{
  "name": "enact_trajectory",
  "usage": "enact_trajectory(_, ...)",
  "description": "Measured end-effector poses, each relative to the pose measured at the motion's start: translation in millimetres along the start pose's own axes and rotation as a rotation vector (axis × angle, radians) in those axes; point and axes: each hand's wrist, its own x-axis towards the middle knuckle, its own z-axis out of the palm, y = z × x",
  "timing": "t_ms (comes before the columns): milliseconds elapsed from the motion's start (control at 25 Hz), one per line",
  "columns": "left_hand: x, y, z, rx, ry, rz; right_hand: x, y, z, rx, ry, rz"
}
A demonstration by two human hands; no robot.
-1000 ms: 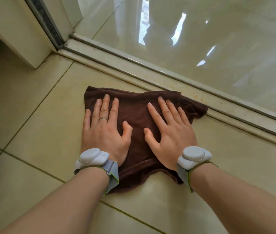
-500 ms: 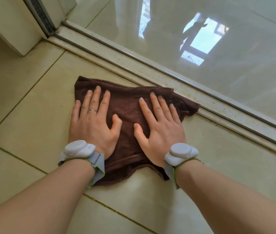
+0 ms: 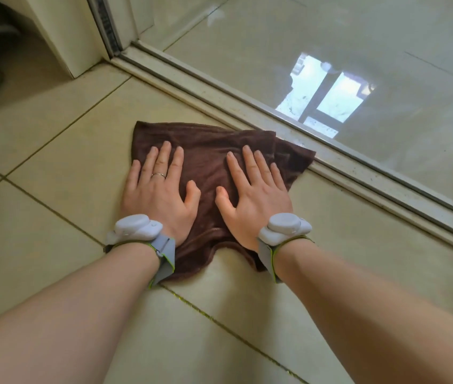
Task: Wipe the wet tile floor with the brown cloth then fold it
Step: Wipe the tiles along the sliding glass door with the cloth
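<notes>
Both hands have slid the rumpled brown terry cloth [image 3: 208,173] along the wet beige tile floor [image 3: 53,217]. Left hand [image 3: 161,195] and right hand [image 3: 253,195] press flat, fingers spread. The cloth's far corner touches the door track [image 3: 358,173] and may snag there.

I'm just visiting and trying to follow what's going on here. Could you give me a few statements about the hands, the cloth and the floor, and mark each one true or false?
1. Both hands lie flat on the brown cloth. True: the left hand and the right hand press it with straight fingers.
2. The cloth is neatly folded into a small square. False: it lies spread out and rumpled on the tile floor.
3. A ring shows on the left hand. True.
4. The cloth's far right corner lies by the door track. True.
5. The right hand grips a spray bottle. False: it holds nothing and only presses the cloth.
6. Only one wrist wears a grey band. False: both do.
</notes>
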Motion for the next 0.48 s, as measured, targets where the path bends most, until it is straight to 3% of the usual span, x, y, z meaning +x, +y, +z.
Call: enact_trajectory(480,-180.3,25.3,-1.0,0.014,0.034,0.049,-172.0,15.3,13.8,0.075,0.099,0.0)
